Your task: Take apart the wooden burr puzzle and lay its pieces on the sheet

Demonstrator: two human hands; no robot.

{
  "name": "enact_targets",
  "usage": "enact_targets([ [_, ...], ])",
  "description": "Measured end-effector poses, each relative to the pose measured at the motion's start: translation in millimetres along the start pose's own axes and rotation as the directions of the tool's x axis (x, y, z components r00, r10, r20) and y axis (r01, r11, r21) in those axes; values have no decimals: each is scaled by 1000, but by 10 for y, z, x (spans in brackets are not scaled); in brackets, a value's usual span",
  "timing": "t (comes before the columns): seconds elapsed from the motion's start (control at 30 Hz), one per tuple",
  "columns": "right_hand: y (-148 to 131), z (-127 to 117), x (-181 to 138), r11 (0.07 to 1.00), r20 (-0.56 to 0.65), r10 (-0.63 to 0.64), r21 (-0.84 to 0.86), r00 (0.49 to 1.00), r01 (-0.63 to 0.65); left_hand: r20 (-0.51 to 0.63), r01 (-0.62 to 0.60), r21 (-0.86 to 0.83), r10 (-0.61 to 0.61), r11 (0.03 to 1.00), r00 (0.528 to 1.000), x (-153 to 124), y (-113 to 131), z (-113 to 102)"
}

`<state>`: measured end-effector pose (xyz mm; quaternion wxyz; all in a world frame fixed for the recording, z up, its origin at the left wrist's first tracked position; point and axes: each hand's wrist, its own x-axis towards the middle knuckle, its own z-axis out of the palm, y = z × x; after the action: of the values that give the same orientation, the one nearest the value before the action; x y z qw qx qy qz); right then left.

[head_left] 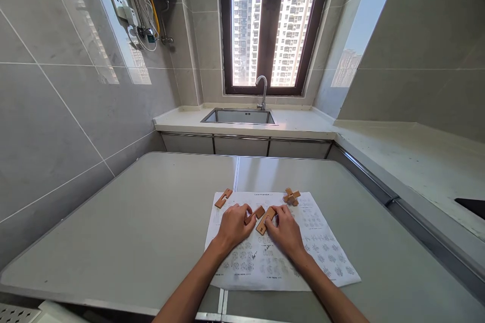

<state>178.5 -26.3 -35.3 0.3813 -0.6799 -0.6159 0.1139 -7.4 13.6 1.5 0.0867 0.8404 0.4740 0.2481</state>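
Note:
Over a printed instruction sheet (276,267), my left hand (235,223) pinches a notched wooden puzzle piece (258,212), its fingers covering the near end. Close beside it, my right hand (284,227) grips a flat wooden puzzle piece (262,227) with a small dark mark on its lower end. The two pieces lie side by side at a slant, and whether they touch I cannot tell. Another notched wooden piece (219,203) rests at the sheet's upper left corner. Beyond my right hand, several wooden pieces joined in a cross shape (291,196) sit near the sheet's top right.
The sheet lies on a pale grey table (113,232) with a metal seam down its middle. Behind the table is a white counter with a sink (238,117) and a faucet (262,91). A tiled wall stands to the left; another counter (417,161) runs along the right.

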Motion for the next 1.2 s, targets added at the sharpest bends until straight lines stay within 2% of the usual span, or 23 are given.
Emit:
enact_targets([
  [0.17,22,23,-11,998,17,-19,-51,1000,20,-26,-46,-22,45,999,999,-10,-16,17],
  [0.33,60,43,-14,999,17,-37,-30,999,38,-48,-112,-151,106,982,993,-11,4,20],
  [0.53,61,38,4,989,29,-50,142,998,46,18,-259,-246,272,934,962,-53,98,-25],
  [0.67,31,34,16,957,28,-108,274,994,96,49,-295,-221,313,930,949,-73,85,-21],
  [0.87,-21,35,11,929,-3,-71,363,997,67,30,-235,-76,237,969,971,-45,-32,38],
  [1.07,-36,18,21,935,6,-26,354,1000,22,12,-141,85,140,986,990,-25,-228,202],
  [1.2,-36,15,21,937,23,-14,351,1000,5,-81,-35,159,48,987,996,-5,-273,233],
])
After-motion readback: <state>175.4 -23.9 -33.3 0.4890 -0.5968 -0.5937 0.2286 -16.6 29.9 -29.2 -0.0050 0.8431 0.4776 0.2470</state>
